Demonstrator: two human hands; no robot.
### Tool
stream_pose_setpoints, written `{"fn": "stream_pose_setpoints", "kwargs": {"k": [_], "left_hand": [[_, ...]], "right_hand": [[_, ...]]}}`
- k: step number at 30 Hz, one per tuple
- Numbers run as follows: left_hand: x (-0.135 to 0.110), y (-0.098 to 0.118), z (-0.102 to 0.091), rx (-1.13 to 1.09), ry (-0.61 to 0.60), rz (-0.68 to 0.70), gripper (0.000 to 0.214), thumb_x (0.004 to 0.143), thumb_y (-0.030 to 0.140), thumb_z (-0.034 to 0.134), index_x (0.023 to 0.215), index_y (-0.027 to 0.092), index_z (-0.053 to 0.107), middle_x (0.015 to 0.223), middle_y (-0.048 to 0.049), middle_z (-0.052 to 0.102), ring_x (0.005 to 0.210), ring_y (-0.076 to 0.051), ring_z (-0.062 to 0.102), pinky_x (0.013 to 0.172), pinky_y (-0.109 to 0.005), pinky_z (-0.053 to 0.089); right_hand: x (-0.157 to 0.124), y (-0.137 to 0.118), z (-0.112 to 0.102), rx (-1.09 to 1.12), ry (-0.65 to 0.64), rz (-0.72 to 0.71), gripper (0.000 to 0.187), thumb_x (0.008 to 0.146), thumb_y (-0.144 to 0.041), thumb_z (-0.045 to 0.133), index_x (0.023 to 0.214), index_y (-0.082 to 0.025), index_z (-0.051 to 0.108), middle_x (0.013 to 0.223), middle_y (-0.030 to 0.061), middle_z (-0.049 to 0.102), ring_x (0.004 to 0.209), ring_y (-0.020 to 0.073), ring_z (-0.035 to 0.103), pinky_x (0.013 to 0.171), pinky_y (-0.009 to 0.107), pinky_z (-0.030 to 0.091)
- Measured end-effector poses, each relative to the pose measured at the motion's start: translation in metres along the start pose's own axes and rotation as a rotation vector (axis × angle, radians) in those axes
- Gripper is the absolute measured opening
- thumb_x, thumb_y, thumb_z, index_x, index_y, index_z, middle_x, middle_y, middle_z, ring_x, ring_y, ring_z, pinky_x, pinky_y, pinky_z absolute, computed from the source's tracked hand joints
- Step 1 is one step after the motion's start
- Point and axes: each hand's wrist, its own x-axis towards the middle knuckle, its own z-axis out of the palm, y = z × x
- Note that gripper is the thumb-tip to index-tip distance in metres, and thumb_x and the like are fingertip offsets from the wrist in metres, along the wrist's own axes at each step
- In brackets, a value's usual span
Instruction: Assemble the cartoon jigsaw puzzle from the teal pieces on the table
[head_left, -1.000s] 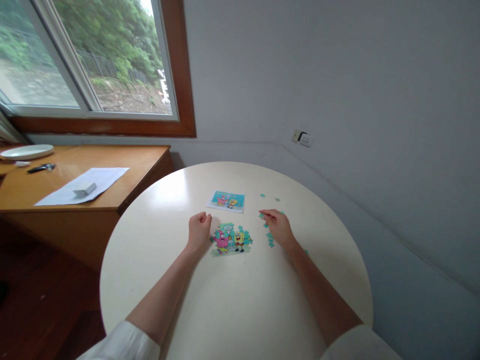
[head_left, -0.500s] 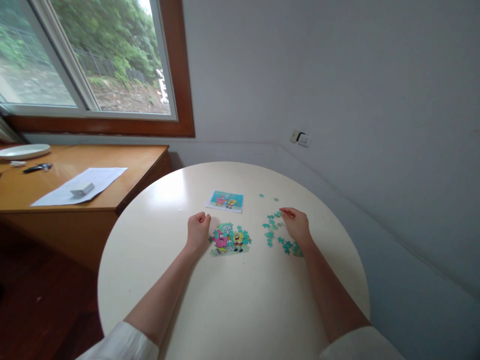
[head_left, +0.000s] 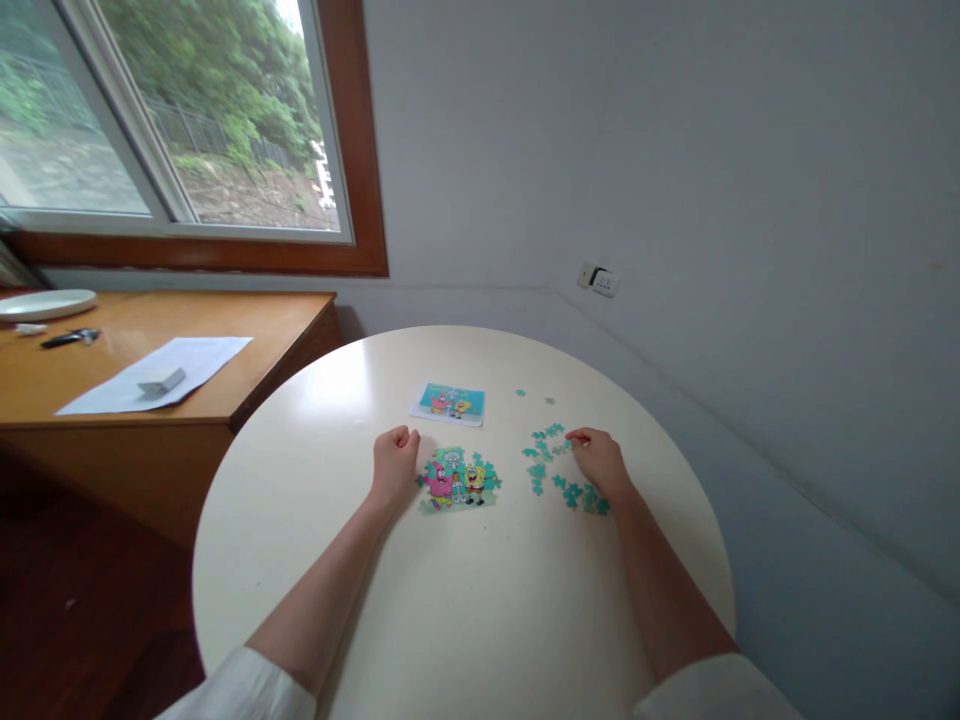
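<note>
A partly assembled cartoon jigsaw lies in the middle of the round cream table. My left hand rests as a loose fist on the table, touching the puzzle's left edge. My right hand is curled, fingertips pinched at the loose teal pieces scattered right of the puzzle; whether a piece is between the fingers I cannot make out. A small reference picture card lies just beyond the puzzle.
Two stray teal pieces lie farther back. A wooden desk on the left carries a paper sheet, a small grey box, a white plate and a dark pen. A window is behind it; a wall socket sits at the right.
My right hand has moved right, from beside the puzzle to the far side of the loose teal pieces, uncovering them. My left hand has stayed put.
</note>
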Motion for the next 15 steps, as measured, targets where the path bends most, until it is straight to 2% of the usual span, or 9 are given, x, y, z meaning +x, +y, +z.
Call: {"fn": "stream_pose_setpoints", "kwargs": {"k": [4, 8, 12, 15], "left_hand": [[0.000, 0.001, 0.000, 0.002, -0.005, 0.002, 0.036, 0.068, 0.026, 0.045, 0.050, 0.020, 0.014, 0.049, 0.0065, 0.013, 0.048, -0.006, 0.015, 0.047, -0.022, 0.014], [-0.001, 0.002, -0.001, -0.013, -0.002, -0.002, 0.037, 0.068, 0.026, 0.046, 0.050, 0.020, 0.014, 0.049, 0.0065, 0.013, 0.049, -0.006, 0.015, 0.047, -0.022, 0.014], [-0.001, 0.001, 0.000, -0.023, -0.005, -0.005, 0.036, 0.068, 0.026, 0.046, 0.050, 0.020, 0.015, 0.049, 0.0064, 0.013, 0.049, -0.007, 0.015, 0.047, -0.022, 0.014], [-0.001, 0.000, 0.000, -0.027, -0.007, -0.011, 0.036, 0.067, 0.027, 0.046, 0.050, 0.020, 0.015, 0.049, 0.0064, 0.013, 0.049, -0.007, 0.015, 0.047, -0.022, 0.014]], "right_hand": [[0.002, 0.004, 0.006, -0.053, 0.036, -0.051, 0.022, 0.071, -0.019, 0.049, 0.082, -0.019, 0.068, 0.084, 0.0043, 0.067, 0.072, 0.0147, 0.058, 0.069, 0.026, 0.041], [0.002, 0.000, 0.007, 0.013, 0.082, -0.133, 0.023, 0.071, -0.019, 0.046, 0.081, -0.018, 0.067, 0.080, 0.0040, 0.064, 0.069, 0.0139, 0.055, 0.070, 0.026, 0.042], [0.000, -0.007, 0.008, 0.080, 0.044, -0.231, 0.024, 0.073, -0.019, 0.046, 0.082, -0.017, 0.068, 0.083, 0.0044, 0.062, 0.070, 0.0138, 0.054, 0.074, 0.027, 0.042], [-0.002, -0.010, 0.013, 0.039, 0.009, -0.262, 0.028, 0.075, -0.016, 0.045, 0.088, -0.021, 0.069, 0.091, 0.0054, 0.060, 0.080, 0.0156, 0.054, 0.078, 0.029, 0.040]]}}
